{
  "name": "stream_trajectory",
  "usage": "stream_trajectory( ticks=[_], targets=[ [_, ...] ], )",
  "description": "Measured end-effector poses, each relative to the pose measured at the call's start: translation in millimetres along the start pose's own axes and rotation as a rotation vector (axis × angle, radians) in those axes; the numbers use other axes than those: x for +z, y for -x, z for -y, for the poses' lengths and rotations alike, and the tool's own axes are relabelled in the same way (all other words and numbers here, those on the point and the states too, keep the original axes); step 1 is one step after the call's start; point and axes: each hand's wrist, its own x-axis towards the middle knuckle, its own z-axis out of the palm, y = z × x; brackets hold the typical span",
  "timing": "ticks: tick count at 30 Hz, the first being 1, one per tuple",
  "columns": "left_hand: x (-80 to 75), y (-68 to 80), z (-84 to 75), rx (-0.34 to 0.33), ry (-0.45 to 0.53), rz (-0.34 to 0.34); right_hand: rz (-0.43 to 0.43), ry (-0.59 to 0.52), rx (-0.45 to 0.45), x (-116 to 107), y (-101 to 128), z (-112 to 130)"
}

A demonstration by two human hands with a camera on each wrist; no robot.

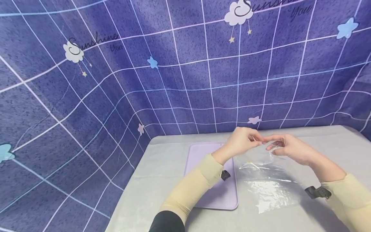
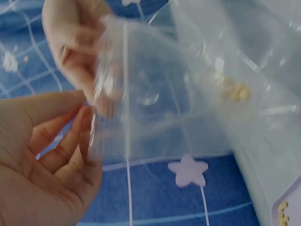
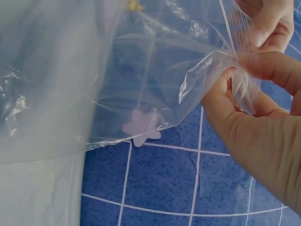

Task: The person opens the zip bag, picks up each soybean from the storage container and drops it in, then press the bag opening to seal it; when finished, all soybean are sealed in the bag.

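A clear zip bag [image 1: 269, 190] hangs from both hands over the table, its zip edge upward. My left hand [image 1: 242, 141] pinches one part of that edge between thumb and fingers. Close beside it, my right hand [image 1: 294, 149] holds the edge too, its fingertips nearly meeting the left ones. In the right wrist view the bag's film [image 3: 207, 80] is bent around the right thumb and fingers. Several small pale yellow pieces [image 2: 237, 92] lie low in the bag in the left wrist view. The zip strip [image 2: 126, 89] shows near the fingers, partly blurred.
A lilac tray [image 1: 220, 199] lies under and beside the left forearm. Small yellow pieces [image 2: 282, 212] sit in its corner in the left wrist view. The table [image 1: 150, 180] has a pale cover. A blue patterned curtain [image 1: 179, 96] stands behind and to the left.
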Motion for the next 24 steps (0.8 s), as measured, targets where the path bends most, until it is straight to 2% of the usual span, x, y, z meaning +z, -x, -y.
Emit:
stream_trajectory(
  ticks=[4, 9, 14, 17, 20, 24],
  targets=[
    [-12.4, -9.3, 21.4, -0.050, 0.077, -0.053, 0.010, -0.015, -0.026, -0.2, -1.5, -0.5],
    [-15.0, -14.6, 66.9, -0.184, 0.091, -0.105, 0.017, -0.007, -0.034, -0.8, -1.9, -1.1],
    [0.0, -9.0, 115.7, -0.316, 0.062, -0.122, 0.018, -0.023, -0.031, -0.8, -1.0, -2.3],
    [11.8, -1.1, 138.0, -0.387, 0.043, -0.120, 0.021, -0.039, -0.035, -0.2, -1.0, -3.6],
    [23.4, 8.0, 153.0, -0.436, 0.029, -0.106, 0.019, -0.046, -0.026, 0.2, -1.0, -5.2],
    [35.6, 15.6, 163.6, -0.450, -0.020, -0.078, 0.015, -0.036, -0.013, 0.1, -0.7, -5.6]
  ],
)
